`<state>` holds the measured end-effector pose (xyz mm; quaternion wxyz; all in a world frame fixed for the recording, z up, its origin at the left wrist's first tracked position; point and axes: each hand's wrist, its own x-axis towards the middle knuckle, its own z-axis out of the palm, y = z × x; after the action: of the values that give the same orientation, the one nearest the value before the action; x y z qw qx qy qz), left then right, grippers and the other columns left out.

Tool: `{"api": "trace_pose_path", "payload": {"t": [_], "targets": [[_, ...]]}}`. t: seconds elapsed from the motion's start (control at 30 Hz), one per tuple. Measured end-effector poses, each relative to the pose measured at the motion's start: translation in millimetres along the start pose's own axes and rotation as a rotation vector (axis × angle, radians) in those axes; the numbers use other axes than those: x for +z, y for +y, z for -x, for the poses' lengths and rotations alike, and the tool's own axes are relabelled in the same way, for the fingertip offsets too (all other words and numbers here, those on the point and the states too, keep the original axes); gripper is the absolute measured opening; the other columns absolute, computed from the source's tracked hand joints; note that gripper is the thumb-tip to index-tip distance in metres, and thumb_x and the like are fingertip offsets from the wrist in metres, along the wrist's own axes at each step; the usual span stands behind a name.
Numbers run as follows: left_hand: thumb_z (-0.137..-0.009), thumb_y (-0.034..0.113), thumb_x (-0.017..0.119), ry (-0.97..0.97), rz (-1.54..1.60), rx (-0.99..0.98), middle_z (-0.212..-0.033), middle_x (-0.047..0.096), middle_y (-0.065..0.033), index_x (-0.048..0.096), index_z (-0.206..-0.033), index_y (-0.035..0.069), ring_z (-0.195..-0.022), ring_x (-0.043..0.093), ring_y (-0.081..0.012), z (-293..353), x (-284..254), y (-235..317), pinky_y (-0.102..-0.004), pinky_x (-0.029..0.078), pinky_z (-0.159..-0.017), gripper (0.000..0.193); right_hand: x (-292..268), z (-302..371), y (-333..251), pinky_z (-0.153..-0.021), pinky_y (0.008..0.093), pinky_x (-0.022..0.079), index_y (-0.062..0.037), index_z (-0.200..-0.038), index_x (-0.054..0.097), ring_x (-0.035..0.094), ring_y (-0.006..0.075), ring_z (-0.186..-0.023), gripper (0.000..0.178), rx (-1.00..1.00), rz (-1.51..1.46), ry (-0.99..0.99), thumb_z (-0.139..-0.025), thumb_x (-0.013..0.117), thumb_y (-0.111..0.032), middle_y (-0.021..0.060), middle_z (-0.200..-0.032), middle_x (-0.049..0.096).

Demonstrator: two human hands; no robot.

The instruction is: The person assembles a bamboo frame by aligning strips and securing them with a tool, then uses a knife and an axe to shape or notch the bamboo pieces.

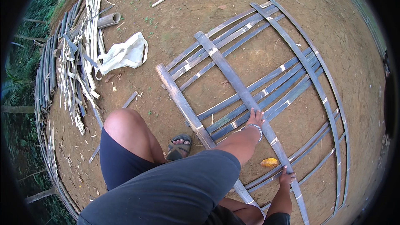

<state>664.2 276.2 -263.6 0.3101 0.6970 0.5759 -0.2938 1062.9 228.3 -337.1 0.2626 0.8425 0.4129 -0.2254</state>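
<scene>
A lattice frame of dark split-bamboo strips lies on the ground, its long bamboo slat (pixel 239 87) crossing several narrower strips. My left hand (pixel 255 119), with a braided bracelet at the wrist, grips this slat near its middle. Closer to me on the same slat, my right hand (pixel 286 177) is closed on its edge, thumb on top. Nearest my legs runs a thicker bamboo pole (pixel 183 104) along the frame's near side. Two more slats (pixel 308 68) form the far side. Part of the frame is hidden behind my left arm and leg.
A yellow leaf (pixel 270 162) lies under the frame beside my hands. At the left are a white bag (pixel 126 53), a pile of pale split strips (pixel 77 73), a cut bamboo tube (pixel 109 20) and stacked dark poles (pixel 45 73). My sandalled foot (pixel 179 146) stands by the near pole.
</scene>
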Motion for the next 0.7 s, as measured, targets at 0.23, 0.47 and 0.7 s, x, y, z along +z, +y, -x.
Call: {"api": "trace_pose_path", "payload": {"t": [0.23,0.47,0.7], "targets": [[-0.065,0.057,0.087,0.015,-0.038,0.013,-0.168,0.003,-0.0189,0.014,-0.162,0.009,-0.154,0.009,-0.0394,1,-2,1,-0.0649,0.014,-0.118,0.13,9,-21,10,-0.124,0.0503,0.011,0.0033,-0.158,-0.002,0.002,0.0472,-0.152,0.118,-0.001,0.063,0.018,-0.087,0.031,-0.085,0.0356,-0.161,-0.002],[-0.066,0.054,0.087,0.071,0.02,0.045,-0.169,0.004,-0.0177,0.014,-0.162,0.01,-0.155,0.008,-0.0364,6,4,-5,-0.0664,0.014,-0.118,0.128,-5,-12,4,-0.124,0.0514,0.012,0.0025,-0.158,0.009,0.003,0.0443,-0.153,0.116,-0.05,0.061,0.027,-0.087,0.034,-0.085,0.0313,-0.163,0.004],[-0.073,0.052,0.082,0.122,0.193,0.117,-0.169,0.007,-0.0142,0.017,-0.161,0.009,-0.156,0.008,-0.032,18,3,-21,-0.0661,0.014,-0.118,0.117,-12,94,-141,-0.117,0.0657,0.022,-0.0221,-0.159,0.026,0.018,0.0395,-0.152,0.086,-0.76,0.047,0.344,-0.09,0.065,-0.054,0.0132,-0.166,0.021]]}}
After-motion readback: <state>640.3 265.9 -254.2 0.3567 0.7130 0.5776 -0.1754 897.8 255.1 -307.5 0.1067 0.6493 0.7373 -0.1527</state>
